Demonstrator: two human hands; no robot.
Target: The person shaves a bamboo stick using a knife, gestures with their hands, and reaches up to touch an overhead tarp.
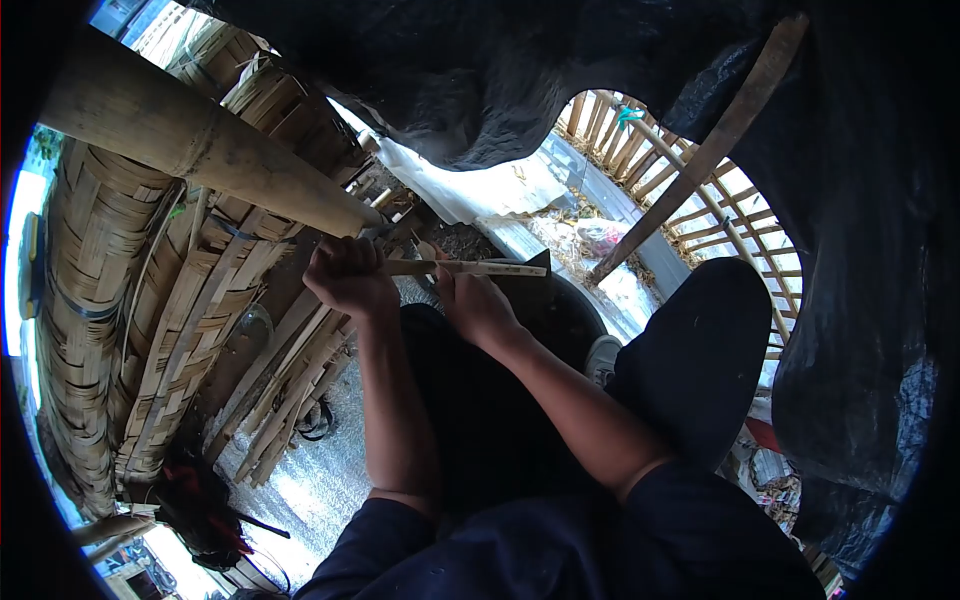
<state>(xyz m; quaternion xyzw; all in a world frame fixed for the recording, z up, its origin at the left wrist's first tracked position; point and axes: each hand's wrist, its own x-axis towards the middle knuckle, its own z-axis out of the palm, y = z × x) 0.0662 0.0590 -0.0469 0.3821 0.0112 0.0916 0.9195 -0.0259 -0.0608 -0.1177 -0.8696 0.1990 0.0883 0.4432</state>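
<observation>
A pale bamboo strip [500, 268] lies level in front of my knees. My left hand [350, 277] is closed in a fist around its left end. My right hand [474, 300] is closed around the strip's middle, thumb side up. A small pale piece [427, 251] stands up beside the right thumb; whether it is a shaving or part of a tool I cannot tell. Behind the strip's right end is a dark, flat-edged object [530, 285], partly hidden in shadow.
Bundled bamboo strips [290, 385] lie to the left, beside rolled woven bamboo mats [95, 300]. A thick bamboo pole [200, 140] slants in at upper left. Black plastic sheeting [850, 250] hangs above and right, by a wooden post [700, 160] and a slatted bamboo fence [740, 215].
</observation>
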